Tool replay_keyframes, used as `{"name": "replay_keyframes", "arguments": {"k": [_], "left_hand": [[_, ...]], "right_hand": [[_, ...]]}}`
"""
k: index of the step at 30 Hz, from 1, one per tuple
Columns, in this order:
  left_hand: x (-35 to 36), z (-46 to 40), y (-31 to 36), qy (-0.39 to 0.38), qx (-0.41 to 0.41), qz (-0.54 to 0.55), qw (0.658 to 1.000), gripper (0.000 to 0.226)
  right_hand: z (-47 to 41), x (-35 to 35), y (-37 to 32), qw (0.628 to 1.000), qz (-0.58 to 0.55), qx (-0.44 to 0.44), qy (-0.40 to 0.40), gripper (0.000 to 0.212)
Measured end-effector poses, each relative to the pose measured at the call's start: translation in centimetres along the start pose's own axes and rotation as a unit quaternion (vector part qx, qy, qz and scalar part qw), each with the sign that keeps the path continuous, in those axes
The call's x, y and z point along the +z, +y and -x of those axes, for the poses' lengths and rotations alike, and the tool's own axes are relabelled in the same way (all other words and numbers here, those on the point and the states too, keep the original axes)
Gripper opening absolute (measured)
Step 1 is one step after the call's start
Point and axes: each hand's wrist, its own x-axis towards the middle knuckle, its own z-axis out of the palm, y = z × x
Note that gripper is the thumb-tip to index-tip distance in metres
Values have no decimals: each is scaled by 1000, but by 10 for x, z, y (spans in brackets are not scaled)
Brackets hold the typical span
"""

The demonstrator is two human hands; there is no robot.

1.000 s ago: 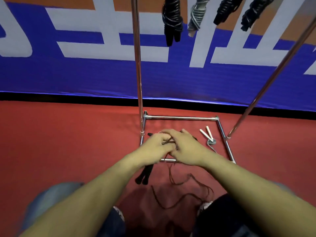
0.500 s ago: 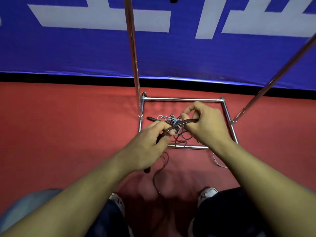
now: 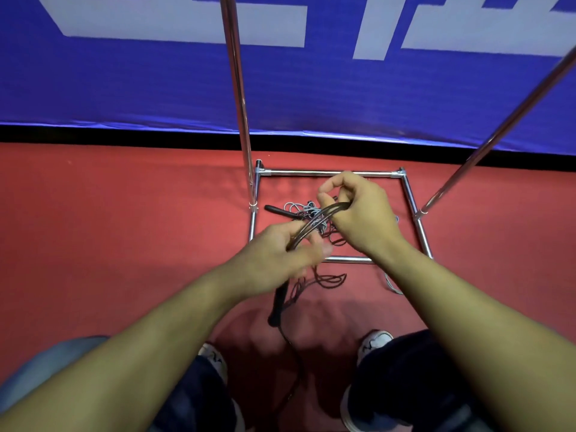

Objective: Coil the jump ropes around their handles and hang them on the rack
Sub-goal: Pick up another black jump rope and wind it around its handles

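1. Overall, both hands worked a dark jump rope [image 3: 318,220] low over the rack's chrome base frame [image 3: 414,210] on the red floor [image 3: 124,229].
2. Left hand [image 3: 274,260] gripped the black handles [image 3: 278,302], fingers curled round them; the fingertips were motion-blurred, so the exact grip was hard to read. Handle ends stuck out below the hand.
3. Right hand [image 3: 361,213] pinched several rope strands between thumb and curled fingers, strands stretched taut between the two hands.
4. Loose dark rope trailed down to the floor and between the shoes [image 3: 372,341]; its lower run got lost in shadow.
5. Grey rope tangle [image 3: 304,210] and another black handle [image 3: 277,210] lay inside the base frame, partly hidden behind the hands.
6. Rack uprights [image 3: 238,98] ran out of the top edge, so the hanging bar was cut off.
7. Blue banner [image 3: 124,88] behind, white lettering cropped, unreadable.
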Motion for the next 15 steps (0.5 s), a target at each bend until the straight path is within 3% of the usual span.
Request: {"name": "replay_keyframes", "arguments": {"k": [2,4,8,12,15], "left_hand": [[1,-3,-8,49,1,-216,975,9],[1,-4,-16,94,-22,-319,943,15],[-5,-10,-23,172,-35,-334,926,19],[-12,-21,-35,150,-160,-170,961,21],[-11,-24,-44,134,-196,-168,957,24]], "right_hand": [[4,1,-2,997,70,-36,-1,11],[8,1,-3,993,109,-50,0,16],[9,0,-6,988,145,-40,-15,21],[12,2,-7,985,147,-58,-67,26],[15,3,-9,984,116,-99,-95,27]]}}
